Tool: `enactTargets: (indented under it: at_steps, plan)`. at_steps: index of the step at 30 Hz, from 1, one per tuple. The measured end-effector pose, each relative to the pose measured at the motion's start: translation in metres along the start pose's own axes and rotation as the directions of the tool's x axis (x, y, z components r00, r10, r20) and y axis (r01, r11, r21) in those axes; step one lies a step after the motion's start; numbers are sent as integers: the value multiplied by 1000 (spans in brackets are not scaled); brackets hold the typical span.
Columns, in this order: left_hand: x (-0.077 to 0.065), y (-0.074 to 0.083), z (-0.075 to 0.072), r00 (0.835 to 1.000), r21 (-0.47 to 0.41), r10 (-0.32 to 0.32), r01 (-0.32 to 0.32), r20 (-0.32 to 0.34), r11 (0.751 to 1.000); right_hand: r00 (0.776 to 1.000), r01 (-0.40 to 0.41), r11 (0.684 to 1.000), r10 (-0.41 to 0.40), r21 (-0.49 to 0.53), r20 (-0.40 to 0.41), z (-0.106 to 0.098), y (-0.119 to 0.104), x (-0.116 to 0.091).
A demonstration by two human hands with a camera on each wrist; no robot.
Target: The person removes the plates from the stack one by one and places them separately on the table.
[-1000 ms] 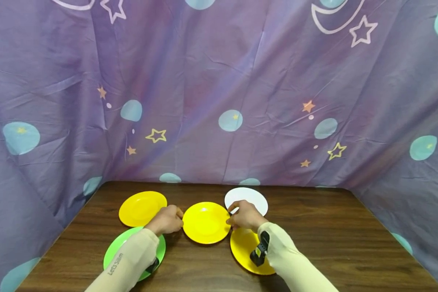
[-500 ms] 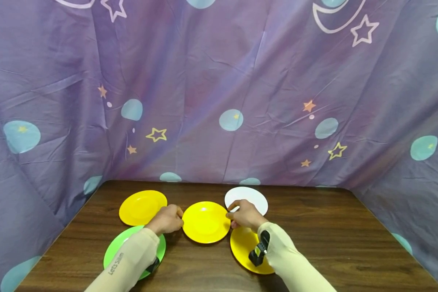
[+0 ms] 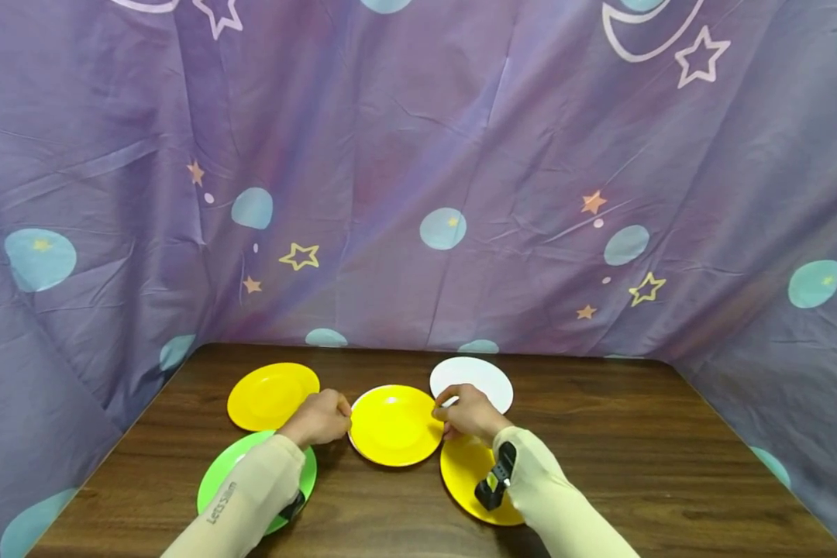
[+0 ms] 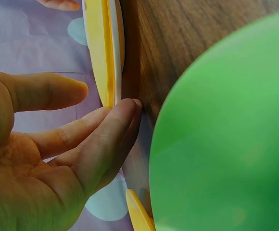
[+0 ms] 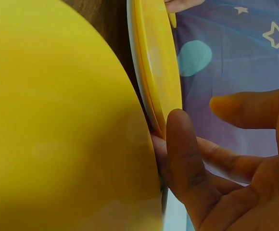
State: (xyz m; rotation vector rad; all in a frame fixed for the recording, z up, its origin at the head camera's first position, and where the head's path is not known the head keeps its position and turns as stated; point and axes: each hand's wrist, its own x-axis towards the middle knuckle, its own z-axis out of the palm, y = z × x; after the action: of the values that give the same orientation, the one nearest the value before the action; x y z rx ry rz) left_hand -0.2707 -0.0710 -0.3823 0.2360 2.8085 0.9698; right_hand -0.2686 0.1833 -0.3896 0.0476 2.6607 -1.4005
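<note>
In the head view, a yellow plate lies on top of a small stack at the table's middle. Under it, a white plate shows edge-on in the left wrist view. My left hand touches the stack's left rim with its fingertips. Its thumb stands apart from the plates. On the opposite side, my right hand has its fingertips right at the rim, with the thumb held away. Below that hand is another yellow plate, partly covered by the sleeve.
A green plate lies under the left forearm. Behind it is a yellow plate at the back left. A white plate sits behind the right hand. Purple patterned cloth surrounds the wooden table.
A white rim now shows around the left of the middle yellow plate, where only yellow showed before. The right hand's fingers have shifted slightly at the rim. The left hand stays almost still.
</note>
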Motion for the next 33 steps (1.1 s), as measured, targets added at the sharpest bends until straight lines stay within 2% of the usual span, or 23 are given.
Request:
enactTargets:
  at_steps: [5,12,21,26,33]
  plan:
    - [-1,1,-1,1000,1,8,-8,-2,1000,1000,19,1000,-19,20,5,1,2,1]
    - [0,1,-2,1000,8,18,-18,-4,1000,998,51,998,-50,-39,27,3,2,1]
    - [0,3,-2,999,40,49,-48,-21,998,998,63,997,-62,-50,24,0,2,3]
    - [0,1,-1,997,47,79,-78,-25,996,998,57,998,-57,-29,20,0,4,3]
    - [1,0,0,996,53,85,-85,-3,995,999,51,999,-51,-11,18,0,9,6]
